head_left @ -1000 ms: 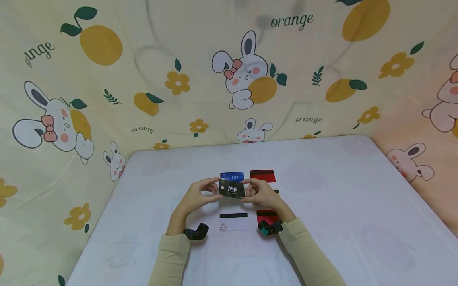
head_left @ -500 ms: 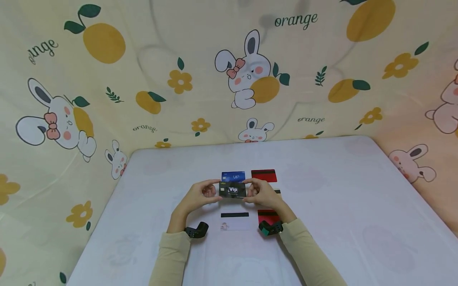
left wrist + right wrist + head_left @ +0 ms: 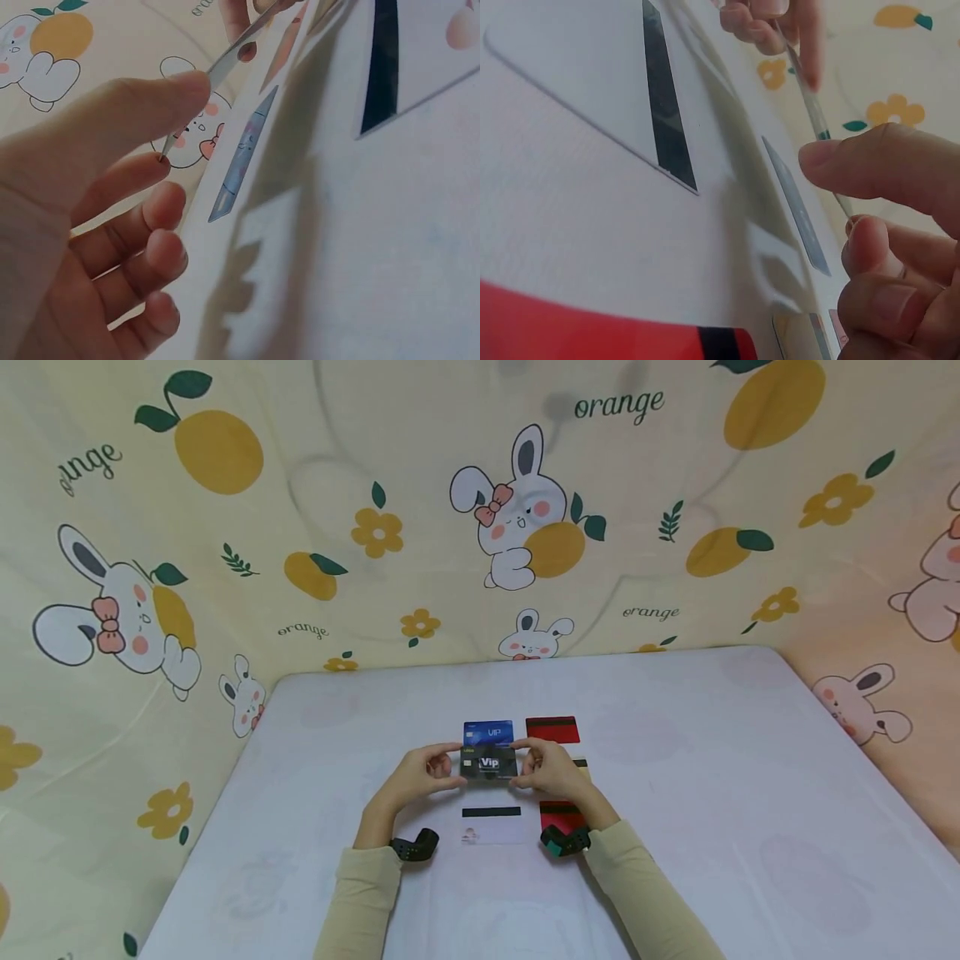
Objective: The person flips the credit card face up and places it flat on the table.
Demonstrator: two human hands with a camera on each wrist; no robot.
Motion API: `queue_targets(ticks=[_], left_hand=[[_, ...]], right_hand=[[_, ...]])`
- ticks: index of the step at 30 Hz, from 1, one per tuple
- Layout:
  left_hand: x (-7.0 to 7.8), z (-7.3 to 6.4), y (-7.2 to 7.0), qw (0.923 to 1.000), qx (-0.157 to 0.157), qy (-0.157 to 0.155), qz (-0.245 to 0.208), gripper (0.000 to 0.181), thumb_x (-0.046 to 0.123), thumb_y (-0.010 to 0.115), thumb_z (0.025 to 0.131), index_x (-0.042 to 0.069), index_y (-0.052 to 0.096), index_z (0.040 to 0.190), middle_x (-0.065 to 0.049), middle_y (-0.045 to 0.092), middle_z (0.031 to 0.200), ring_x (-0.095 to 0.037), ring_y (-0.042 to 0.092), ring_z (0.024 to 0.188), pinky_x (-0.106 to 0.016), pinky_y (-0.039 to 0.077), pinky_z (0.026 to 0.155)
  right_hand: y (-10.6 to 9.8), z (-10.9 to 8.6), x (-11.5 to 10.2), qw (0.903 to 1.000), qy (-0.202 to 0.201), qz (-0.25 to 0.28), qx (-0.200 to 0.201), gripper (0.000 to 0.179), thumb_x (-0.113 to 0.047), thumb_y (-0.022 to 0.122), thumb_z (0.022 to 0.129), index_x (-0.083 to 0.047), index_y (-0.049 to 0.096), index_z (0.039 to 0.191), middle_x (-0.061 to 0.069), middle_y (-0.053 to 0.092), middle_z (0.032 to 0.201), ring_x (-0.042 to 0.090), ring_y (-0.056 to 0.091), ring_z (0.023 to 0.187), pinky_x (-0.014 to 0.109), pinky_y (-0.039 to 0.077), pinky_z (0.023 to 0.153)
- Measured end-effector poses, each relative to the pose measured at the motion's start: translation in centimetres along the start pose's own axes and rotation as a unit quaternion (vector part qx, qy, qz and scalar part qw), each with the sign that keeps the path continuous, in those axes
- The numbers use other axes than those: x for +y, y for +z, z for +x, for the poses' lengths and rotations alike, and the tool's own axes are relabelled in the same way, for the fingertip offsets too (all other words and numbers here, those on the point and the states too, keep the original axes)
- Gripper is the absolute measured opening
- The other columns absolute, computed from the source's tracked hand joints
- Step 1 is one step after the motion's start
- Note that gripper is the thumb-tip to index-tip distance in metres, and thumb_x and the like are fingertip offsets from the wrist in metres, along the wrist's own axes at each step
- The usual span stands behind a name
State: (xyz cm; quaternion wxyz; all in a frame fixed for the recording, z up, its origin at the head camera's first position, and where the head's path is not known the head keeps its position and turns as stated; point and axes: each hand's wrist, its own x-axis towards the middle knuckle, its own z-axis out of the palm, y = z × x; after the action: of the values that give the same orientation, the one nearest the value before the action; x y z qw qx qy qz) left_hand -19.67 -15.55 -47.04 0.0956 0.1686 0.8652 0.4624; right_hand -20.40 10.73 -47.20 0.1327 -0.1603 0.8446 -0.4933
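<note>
Head view shows your left hand (image 3: pixel 411 777) and right hand (image 3: pixel 553 772) each pinching one short end of the black card (image 3: pixel 488 763), raised off the table (image 3: pixel 675 843) near the blue card (image 3: pixel 487 732), probably light, stiff and slick, best held by those edges.

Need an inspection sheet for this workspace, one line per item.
Surface: white table, cards lying flat.
Job's things: black Vip card held above table; blue VIP card, far red card, near red card, white striped card, beige card on it.
Clutter: nothing seen.
Hands: left hand and right hand pinch opposite ends of the black card.
Cables: nothing seen.
Surroundings: rabbit-and-orange printed backdrop.
</note>
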Motion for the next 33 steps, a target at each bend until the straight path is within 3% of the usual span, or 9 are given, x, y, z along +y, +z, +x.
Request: queue_targets(ticks=[12, 20, 33], left_hand=[[0.3, 0.2, 0.5, 0.9994, -0.015, -0.020, 0.023, 0.057, 0.017, 0.079, 0.078, 0.002, 0.059, 0.129, -0.008, 0.058, 0.078, -0.008, 0.043, 0.064, -0.017, 0.036, 0.058], [0.4, 0.3, 0.7, 0.9971, -0.018, -0.039, 0.062, 0.057, 0.019, 0.079, 0.078, 0.005, 0.060, 0.130, -0.005, 0.055, 0.075, -0.009, 0.041, 0.063, -0.018, 0.034, 0.057], [0.1, 0.2, 0.9, 0.9960, -0.018, -0.057, 0.067, 0.057, 0.021, 0.079, 0.079, 0.007, 0.059, 0.131, 0.000, 0.051, 0.073, -0.010, 0.041, 0.063, -0.019, 0.033, 0.057]], right_hand=[[0.2, 0.3, 0.2, 0.9982, 0.032, -0.049, 0.010, 0.055, -0.007, 0.080, 0.074, 0.000, 0.059, 0.125, 0.003, 0.059, 0.061, 0.010, 0.047, 0.054, 0.021, 0.037, 0.053], [0.5, 0.3, 0.2, 0.9967, 0.063, -0.049, 0.014, 0.055, -0.009, 0.080, 0.073, -0.003, 0.061, 0.125, 0.000, 0.058, 0.058, 0.010, 0.045, 0.051, 0.021, 0.033, 0.049], [1.1, 0.3, 0.3, 0.9937, 0.099, -0.047, 0.023, 0.054, -0.009, 0.080, 0.074, -0.007, 0.062, 0.125, -0.002, 0.048, 0.054, 0.010, 0.039, 0.045, 0.021, 0.030, 0.044]])
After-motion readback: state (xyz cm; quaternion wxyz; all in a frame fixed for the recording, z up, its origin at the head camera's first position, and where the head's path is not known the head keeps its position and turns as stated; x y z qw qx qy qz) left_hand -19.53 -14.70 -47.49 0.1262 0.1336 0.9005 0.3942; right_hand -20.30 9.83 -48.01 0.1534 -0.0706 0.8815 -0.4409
